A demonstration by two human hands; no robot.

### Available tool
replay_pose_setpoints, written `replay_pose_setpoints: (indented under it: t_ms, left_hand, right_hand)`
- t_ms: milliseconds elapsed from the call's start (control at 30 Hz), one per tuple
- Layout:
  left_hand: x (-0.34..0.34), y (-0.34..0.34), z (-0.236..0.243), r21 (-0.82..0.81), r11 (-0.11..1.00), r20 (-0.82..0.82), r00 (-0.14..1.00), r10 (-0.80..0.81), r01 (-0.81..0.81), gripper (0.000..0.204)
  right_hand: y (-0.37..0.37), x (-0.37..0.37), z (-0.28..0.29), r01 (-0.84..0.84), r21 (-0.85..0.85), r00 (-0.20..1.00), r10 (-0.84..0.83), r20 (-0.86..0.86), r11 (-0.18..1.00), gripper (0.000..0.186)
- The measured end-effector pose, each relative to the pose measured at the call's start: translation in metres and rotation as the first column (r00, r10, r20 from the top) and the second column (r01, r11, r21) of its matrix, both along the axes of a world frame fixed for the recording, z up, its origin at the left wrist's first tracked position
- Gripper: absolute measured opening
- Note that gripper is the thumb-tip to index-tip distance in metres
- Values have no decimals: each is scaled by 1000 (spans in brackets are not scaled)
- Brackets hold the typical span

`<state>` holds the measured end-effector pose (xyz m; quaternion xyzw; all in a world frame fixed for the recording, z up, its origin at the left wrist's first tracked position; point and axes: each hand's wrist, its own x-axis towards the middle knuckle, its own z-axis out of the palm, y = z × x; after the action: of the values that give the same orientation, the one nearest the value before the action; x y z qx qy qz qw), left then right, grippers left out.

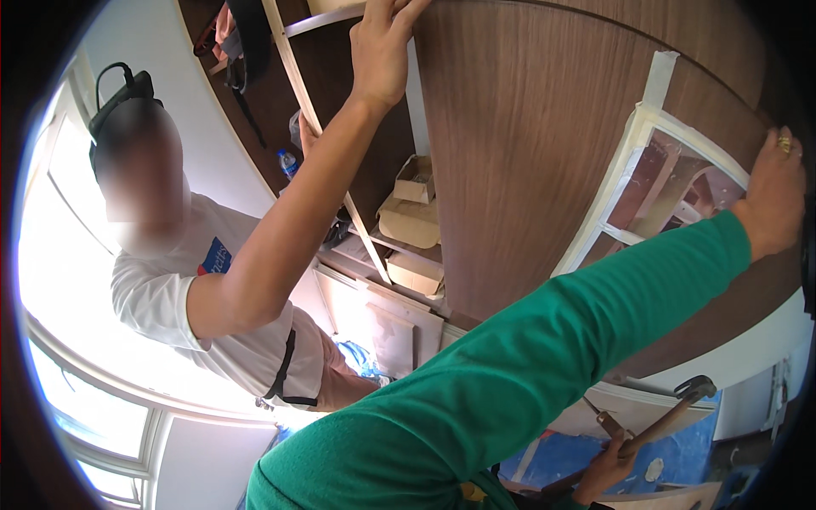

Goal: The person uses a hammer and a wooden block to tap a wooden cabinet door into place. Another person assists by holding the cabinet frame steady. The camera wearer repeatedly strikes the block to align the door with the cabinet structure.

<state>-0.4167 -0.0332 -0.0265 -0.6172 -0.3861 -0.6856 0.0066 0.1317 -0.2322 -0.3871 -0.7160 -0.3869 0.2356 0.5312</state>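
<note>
A large brown wood-grain panel (501, 144) fills the upper middle and right. My left arm, in a green sleeve, reaches across to the right, and my left hand (775, 200) grips the panel's right edge, a ring on one finger. Low down, my right hand (605, 467) is closed around the wooden handle of a claw hammer (671, 421), its head pointing up to the right. With it the same hand holds a thin tool with a wooden handle (609, 422); its tip is partly hidden by my sleeve. Set in the panel is a pane (680, 183) edged with pale masking tape.
At the left a person in a white shirt (225, 229) holds the panel's top with one hand (382, 64); the other hand is at a pale wooden strip (293, 64). Behind stand shelves with cardboard boxes (410, 221) and a bottle (288, 163). Blue sheeting (561, 459) lies below.
</note>
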Motion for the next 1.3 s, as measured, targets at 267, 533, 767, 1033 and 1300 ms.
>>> replay_pose_setpoints:
  t_ms: [267,533,767,1033,1300]
  left_hand:
    - [-34,-18,-27,14,984,99,979,176,-178,42]
    - [340,55,30,539,819,-205,913,354,-197,41]
    - [434,97,7,589,799,-409,809,422,-119,28]
    - [450,68,65,507,858,-611,664,430,-90,27]
    - [521,98,127,-130,984,-868,494,-53,-124,64]
  right_hand:
    - [0,7,-8,43,9,999,-43,-33,999,41]
    - [0,10,-7,-2,36,1000,2,-3,999,40]
    - [-6,10,19,66,-3,996,-65,57,998,36]
    - [-18,37,38,87,-102,995,-82,52,991,35]
    - [-7,68,43,128,-80,991,-125,48,989,30]
